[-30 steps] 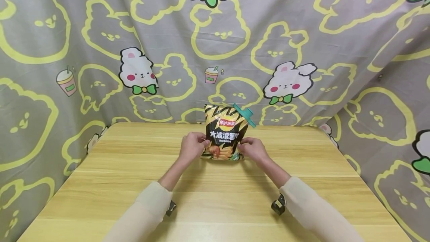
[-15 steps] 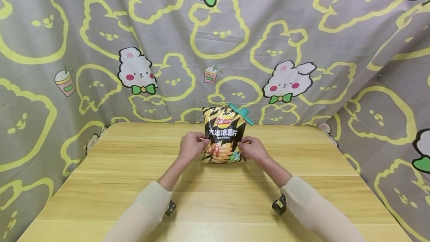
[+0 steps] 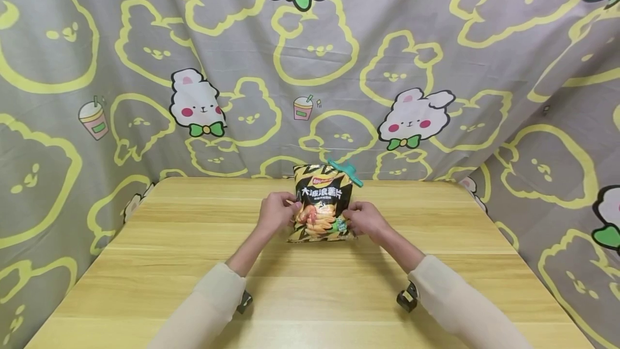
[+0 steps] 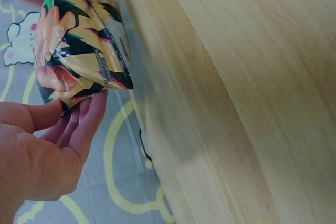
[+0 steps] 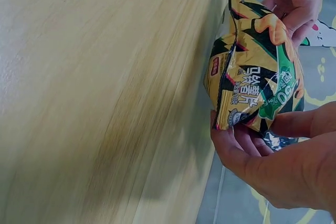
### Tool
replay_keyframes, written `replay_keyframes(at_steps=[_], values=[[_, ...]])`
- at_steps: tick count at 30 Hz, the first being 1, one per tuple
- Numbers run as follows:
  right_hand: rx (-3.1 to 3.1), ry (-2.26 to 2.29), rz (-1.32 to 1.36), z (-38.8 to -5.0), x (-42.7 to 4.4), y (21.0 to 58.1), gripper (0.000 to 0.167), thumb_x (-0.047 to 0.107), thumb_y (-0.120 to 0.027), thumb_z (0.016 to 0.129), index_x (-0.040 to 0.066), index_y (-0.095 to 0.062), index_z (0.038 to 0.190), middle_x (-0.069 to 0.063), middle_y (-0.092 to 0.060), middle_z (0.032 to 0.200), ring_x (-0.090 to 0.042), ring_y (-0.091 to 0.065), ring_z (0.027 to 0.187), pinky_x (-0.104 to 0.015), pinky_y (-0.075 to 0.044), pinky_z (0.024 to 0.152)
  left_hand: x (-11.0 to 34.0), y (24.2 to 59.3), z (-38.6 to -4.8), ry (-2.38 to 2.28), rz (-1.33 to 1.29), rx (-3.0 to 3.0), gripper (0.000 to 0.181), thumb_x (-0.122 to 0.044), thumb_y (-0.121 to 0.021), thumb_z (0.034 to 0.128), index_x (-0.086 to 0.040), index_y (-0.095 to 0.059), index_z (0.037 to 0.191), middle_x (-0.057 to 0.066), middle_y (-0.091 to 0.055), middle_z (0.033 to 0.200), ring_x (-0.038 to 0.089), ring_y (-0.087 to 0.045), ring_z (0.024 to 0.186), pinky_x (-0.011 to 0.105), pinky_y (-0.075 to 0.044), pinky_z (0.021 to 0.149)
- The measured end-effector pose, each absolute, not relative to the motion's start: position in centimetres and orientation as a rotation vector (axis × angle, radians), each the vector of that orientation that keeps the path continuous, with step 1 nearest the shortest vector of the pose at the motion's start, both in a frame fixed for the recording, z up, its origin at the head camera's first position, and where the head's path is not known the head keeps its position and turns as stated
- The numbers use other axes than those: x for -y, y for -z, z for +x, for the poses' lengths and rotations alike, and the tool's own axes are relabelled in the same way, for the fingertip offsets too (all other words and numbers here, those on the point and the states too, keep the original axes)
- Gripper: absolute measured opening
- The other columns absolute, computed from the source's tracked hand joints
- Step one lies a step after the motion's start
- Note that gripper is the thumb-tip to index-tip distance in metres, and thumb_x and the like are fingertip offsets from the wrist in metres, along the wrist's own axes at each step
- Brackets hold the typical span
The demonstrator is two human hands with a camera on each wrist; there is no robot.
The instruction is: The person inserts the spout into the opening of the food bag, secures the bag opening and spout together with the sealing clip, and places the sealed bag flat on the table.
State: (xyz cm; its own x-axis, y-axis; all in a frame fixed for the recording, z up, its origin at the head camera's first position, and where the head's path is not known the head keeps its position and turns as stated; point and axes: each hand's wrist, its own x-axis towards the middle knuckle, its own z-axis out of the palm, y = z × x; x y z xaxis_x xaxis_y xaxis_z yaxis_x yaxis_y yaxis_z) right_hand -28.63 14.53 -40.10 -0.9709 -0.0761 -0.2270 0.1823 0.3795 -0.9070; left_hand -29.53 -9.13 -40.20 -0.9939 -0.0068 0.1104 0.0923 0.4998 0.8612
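Observation:
A black-and-yellow bag of potato chips (image 3: 322, 203) is held at the middle of the far half of the table, its printed front facing me. A teal bag clip (image 3: 345, 172) sits slanted across its top right corner. My left hand (image 3: 278, 210) pinches the bag's left side, thumb in front. On the opposite side, my right hand (image 3: 366, 220) pinches the lower right edge. In the left wrist view, the fingers (image 4: 86, 124) reach behind and under the bag. The right wrist view shows the bag's bottom seam (image 5: 227, 87); the back is mostly hidden.
A wooden table (image 3: 310, 295) spreads out in front of me. Behind it and at both sides hangs a grey curtain (image 3: 252, 58) with yellow outlines and white cartoon animals. Small dark devices (image 3: 408, 297) hang below the wrists.
The chip bag has come slightly lower in the head view, its top edge and clip sinking and its bottom edge nearer to me. Both hands keep their hold and barely move.

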Motion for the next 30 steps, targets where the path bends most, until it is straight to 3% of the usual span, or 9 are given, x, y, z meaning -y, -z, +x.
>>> replay_keyframes(at_steps=[9, 19, 30], values=[[-2.389, 1.562, 0.063, -28.0, -14.4, 39.9, 0.017, 0.014, -0.058, 0.101, -0.002, -0.061, 0.101, -0.009, -0.060, 0.095, -0.017, -0.059, 0.076, -0.029, -0.054, 0.066, 9.4, 40.4, -29.5, 1.565, -0.055, 2.666, 0.018, -0.008, -0.071, 0.0936, 0.005, -0.073, 0.106, 0.017, -0.075, 0.082, 0.027, -0.072, 0.056, 0.041, -0.061, 0.059], [-2.372, 1.518, 0.018, -27.8, -14.9, 40.0, 0.028, 0.018, -0.055, 0.103, -0.007, -0.061, 0.114, -0.004, -0.056, 0.082, -0.013, -0.049, 0.069, -0.026, -0.048, 0.062, 9.6, 40.6, -29.4, 1.601, -0.067, 2.727, 0.023, -0.011, -0.071, 0.0941, 0.004, -0.073, 0.110, 0.018, -0.077, 0.091, 0.024, -0.073, 0.058, 0.041, -0.062, 0.063], [-2.347, 1.463, -0.066, -27.8, -15.5, 39.9, 0.025, 0.023, -0.051, 0.106, 0.000, -0.059, 0.102, 0.003, -0.040, 0.065, -0.012, -0.038, 0.062, -0.027, -0.040, 0.061, 9.7, 40.5, -29.2, 1.619, -0.076, 2.804, 0.035, -0.015, -0.070, 0.0955, 0.006, -0.067, 0.123, 0.017, -0.077, 0.095, 0.025, -0.075, 0.064, 0.039, -0.062, 0.071]])
